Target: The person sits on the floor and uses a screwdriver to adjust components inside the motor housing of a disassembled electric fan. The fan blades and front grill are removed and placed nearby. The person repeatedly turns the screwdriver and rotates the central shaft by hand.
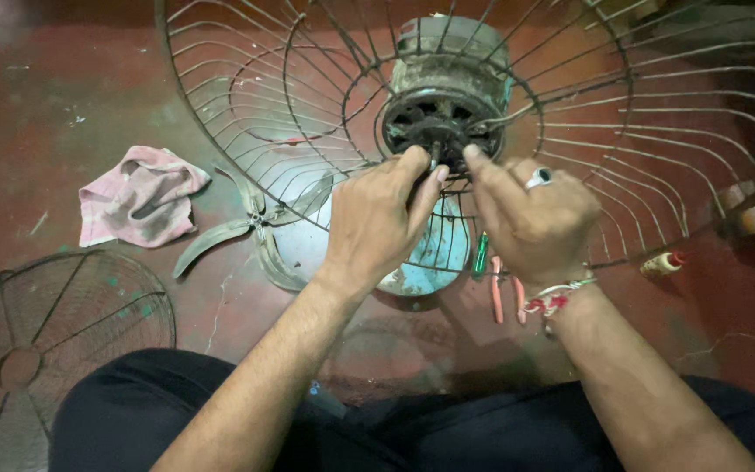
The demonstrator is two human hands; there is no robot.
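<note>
While two hands [447, 210] pinch motor hub [437, 131] — two wire guards [246, 105], one blade [255, 229], one rag [137, 197].

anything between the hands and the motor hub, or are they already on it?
Nothing visible stands between them. Both the left hand and the right hand have fingertips on the motor hub at the middle of the rear wire guard. The guard's wires run around and behind the hub, not across the fingers.

Probably a repair workshop: fan blade [251, 229], pliers [507, 293] on stained floor [45, 122].
</note>
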